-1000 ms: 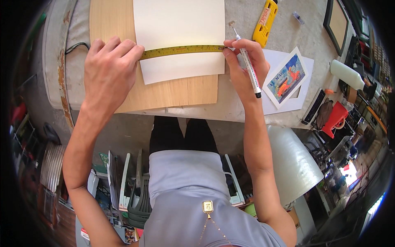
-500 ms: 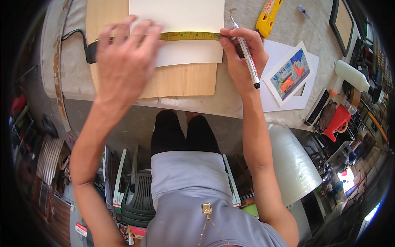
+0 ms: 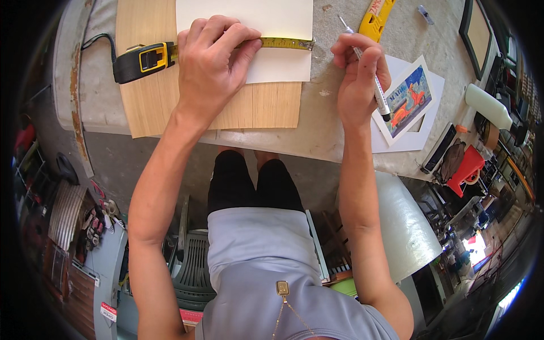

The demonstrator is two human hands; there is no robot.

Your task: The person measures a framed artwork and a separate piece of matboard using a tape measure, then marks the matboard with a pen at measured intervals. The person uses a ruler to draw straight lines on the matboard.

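My left hand [image 3: 212,65] is closed, thumb and fingers pinching the yellow blade [image 3: 286,43] of a tape measure [image 3: 141,61]. The black and yellow case lies left of that hand, with a dark strap. Its blade runs across a white sheet [image 3: 243,17], and the hooked end reaches the sheet's right edge. Under the sheet is a light wooden board [image 3: 150,107]. Past the sheet's right edge, my right hand [image 3: 360,79] holds a white marker pen [image 3: 379,93], its thin tip pointing up and away and its black end toward me.
A yellow utility knife [image 3: 375,21] lies beyond my right hand. Beside that hand, a scooter picture [image 3: 403,103] rests on a white mat [image 3: 433,116]. Farther right are a dark frame [image 3: 466,28], a pale bottle [image 3: 487,106] and a red tool [image 3: 467,170] by the table's edge.
My left hand has moved right along the tape, from near the case to a pinch on the blade. My right hand has let go of the tape's end and shifted right with the marker.
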